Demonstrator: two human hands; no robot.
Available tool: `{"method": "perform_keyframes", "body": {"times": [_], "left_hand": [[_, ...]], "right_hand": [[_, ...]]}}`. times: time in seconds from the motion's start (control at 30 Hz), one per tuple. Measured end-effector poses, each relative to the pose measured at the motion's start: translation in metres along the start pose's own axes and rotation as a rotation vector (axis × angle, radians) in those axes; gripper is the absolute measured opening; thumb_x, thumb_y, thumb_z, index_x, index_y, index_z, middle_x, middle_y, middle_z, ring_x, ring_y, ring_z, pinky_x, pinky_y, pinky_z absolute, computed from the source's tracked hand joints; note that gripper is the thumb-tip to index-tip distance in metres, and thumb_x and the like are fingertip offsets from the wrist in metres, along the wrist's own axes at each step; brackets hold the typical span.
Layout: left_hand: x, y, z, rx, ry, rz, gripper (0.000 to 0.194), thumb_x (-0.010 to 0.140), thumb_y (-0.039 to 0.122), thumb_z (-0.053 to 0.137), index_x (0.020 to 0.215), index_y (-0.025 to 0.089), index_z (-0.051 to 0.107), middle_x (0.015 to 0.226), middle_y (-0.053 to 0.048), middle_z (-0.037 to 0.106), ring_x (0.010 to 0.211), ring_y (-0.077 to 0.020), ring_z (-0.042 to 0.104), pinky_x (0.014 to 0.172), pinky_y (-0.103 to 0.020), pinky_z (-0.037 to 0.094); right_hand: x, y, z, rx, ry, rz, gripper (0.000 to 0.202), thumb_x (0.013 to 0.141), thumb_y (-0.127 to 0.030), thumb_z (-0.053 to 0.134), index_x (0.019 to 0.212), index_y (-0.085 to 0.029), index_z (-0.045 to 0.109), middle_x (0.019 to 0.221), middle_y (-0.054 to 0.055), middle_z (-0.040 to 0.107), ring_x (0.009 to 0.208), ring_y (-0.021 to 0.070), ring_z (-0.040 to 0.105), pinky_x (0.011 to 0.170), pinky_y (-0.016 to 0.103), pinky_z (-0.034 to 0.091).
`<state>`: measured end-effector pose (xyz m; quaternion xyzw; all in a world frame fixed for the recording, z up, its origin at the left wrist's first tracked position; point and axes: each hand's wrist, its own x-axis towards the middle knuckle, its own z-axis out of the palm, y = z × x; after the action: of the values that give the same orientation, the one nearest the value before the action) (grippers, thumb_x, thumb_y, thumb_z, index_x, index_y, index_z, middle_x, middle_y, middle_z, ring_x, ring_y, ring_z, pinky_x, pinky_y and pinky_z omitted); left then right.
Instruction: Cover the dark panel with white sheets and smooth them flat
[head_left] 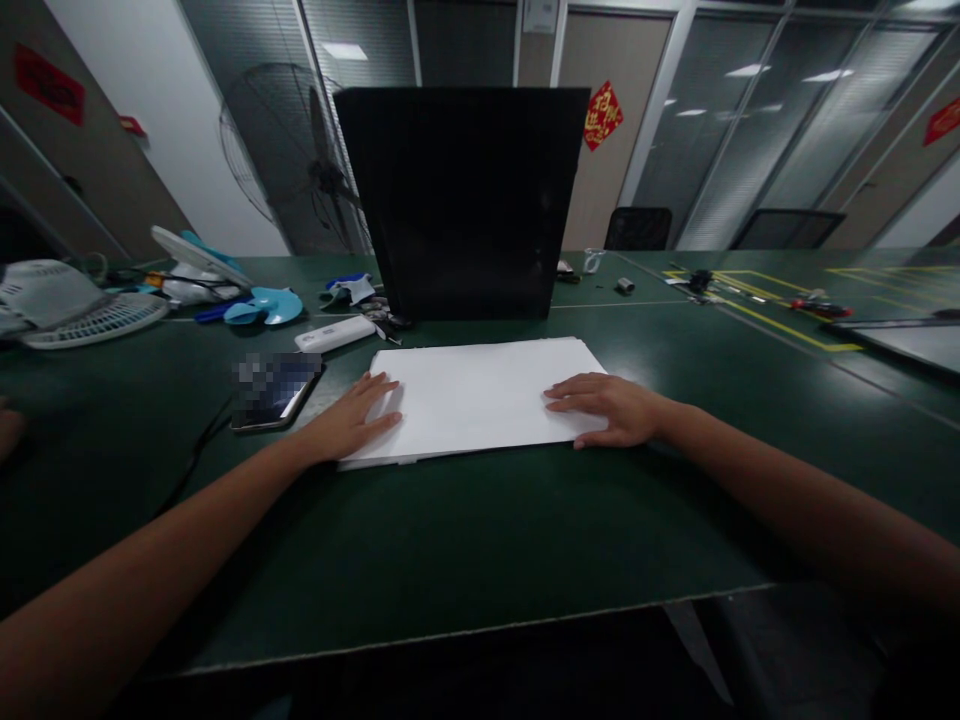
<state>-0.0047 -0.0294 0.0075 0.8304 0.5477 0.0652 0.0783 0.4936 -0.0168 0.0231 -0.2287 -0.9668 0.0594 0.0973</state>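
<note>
A stack of white paper (pixel 472 398) lies flat on the green table, its edges slightly uneven at the lower left. My left hand (pixel 352 415) rests on the left end of the stack, fingers spread over the top sheet. On the right end lies my right hand (pixel 611 405), its fingers stretched out and pointing inward. Both palms face down, and neither hand grips anything. Just left of my left hand is a smartphone (pixel 281 392), partly blurred out, with a dark cable beside it.
A large black panel (pixel 469 200) stands upright behind the paper. A white oblong device (pixel 335 334) and blue fan blades (pixel 266 306) lie to the left, near a white fan part (pixel 90 310). Small tools (pixel 821 305) lie far right. The table's front edge (pixel 480 632) is close.
</note>
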Motion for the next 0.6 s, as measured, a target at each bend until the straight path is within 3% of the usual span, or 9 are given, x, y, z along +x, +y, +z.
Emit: {"method": "perform_keyframes", "body": {"times": [0.3,0.47,0.53,0.6], "left_hand": [[-0.001,0.005,-0.002,-0.014,0.006,-0.018,0.094,0.094,0.080,0.031,0.161,0.015,0.041,0.173,-0.014,0.028,0.162,-0.0341,0.019,0.129,-0.055,0.023],[-0.001,0.010,-0.002,-0.031,0.020,-0.075,0.092,0.095,0.078,0.031,0.161,0.016,0.042,0.172,-0.013,0.030,0.161,-0.0335,0.023,0.129,-0.053,0.025],[0.000,0.011,-0.001,-0.052,0.048,-0.119,0.090,0.096,0.077,0.029,0.160,0.014,0.043,0.171,-0.015,0.032,0.159,-0.0327,0.028,0.128,-0.051,0.027],[0.000,0.011,0.001,-0.066,0.089,-0.179,0.091,0.097,0.076,0.027,0.159,0.012,0.043,0.170,-0.018,0.035,0.157,-0.0334,0.034,0.127,-0.050,0.030]], "right_hand": [[-0.001,0.002,0.001,0.062,0.051,-0.018,0.072,0.087,-0.054,0.079,0.152,-0.031,0.060,0.152,0.007,0.060,0.139,0.0301,0.056,0.117,0.054,0.043],[-0.001,0.006,0.002,0.051,0.056,0.007,0.063,0.094,-0.055,0.069,0.151,-0.032,0.060,0.155,0.005,0.058,0.143,0.0303,0.052,0.119,0.057,0.040],[-0.002,0.009,0.003,0.012,0.140,0.104,0.056,0.099,-0.056,0.060,0.148,-0.029,0.063,0.153,0.006,0.059,0.145,0.0314,0.050,0.121,0.059,0.037],[-0.003,0.014,0.004,-0.074,0.268,0.335,0.058,0.101,-0.059,0.053,0.146,-0.025,0.065,0.151,0.010,0.060,0.145,0.0341,0.049,0.122,0.061,0.035]]}}
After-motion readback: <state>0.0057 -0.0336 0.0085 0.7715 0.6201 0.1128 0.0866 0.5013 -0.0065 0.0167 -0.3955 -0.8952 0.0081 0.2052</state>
